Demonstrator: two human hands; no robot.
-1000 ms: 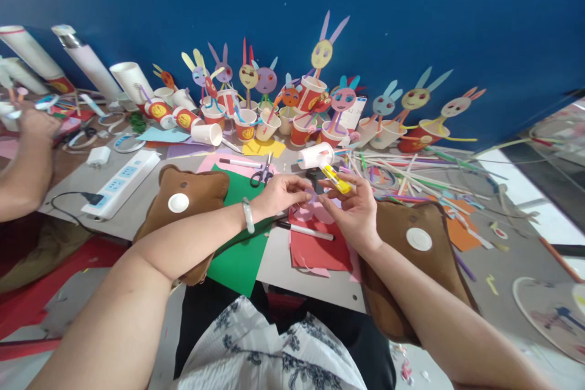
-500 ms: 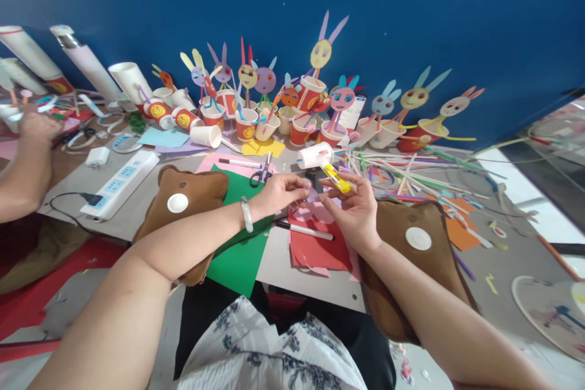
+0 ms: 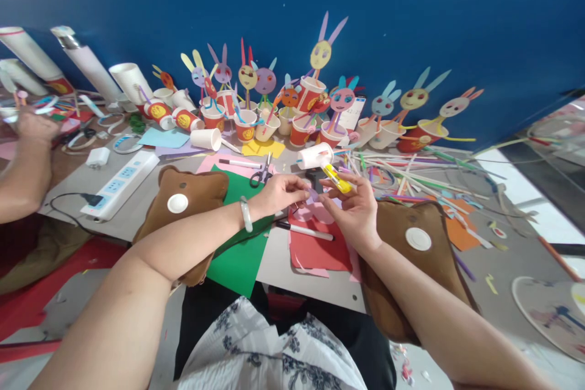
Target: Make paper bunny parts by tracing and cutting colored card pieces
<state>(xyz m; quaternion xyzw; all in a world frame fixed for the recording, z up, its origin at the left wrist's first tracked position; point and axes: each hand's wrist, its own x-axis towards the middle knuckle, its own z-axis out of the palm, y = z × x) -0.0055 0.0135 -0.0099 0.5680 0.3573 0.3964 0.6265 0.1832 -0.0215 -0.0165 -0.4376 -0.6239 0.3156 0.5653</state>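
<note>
My left hand (image 3: 287, 191) pinches its thumb and fingertips together at the edge of a small purple paper piece (image 3: 314, 196). My right hand (image 3: 355, 214) grips a yellow tube with a pale end (image 3: 337, 178) between its fingers, while its thumb and fingertip are at the purple paper's other side. Beneath the hands lie pink and red paper sheets (image 3: 320, 251) with a white marker (image 3: 311, 231) across them. Scissors (image 3: 261, 175) rest just beyond my left hand on a green sheet (image 3: 242, 256). A white paper cup (image 3: 316, 155) lies tipped over past the tube.
Several paper cups with rabbit-faced paper figures (image 3: 320, 55) line the blue wall. Brown cushion-like bags (image 3: 418, 274) flank my work spot. A power strip (image 3: 121, 186) lies to the left, near another person's arm (image 3: 27, 164). Coloured strips (image 3: 411, 177) are heaped at right.
My hands keep nearly the same pose and place. The other person's hand at far left has shifted slightly.
</note>
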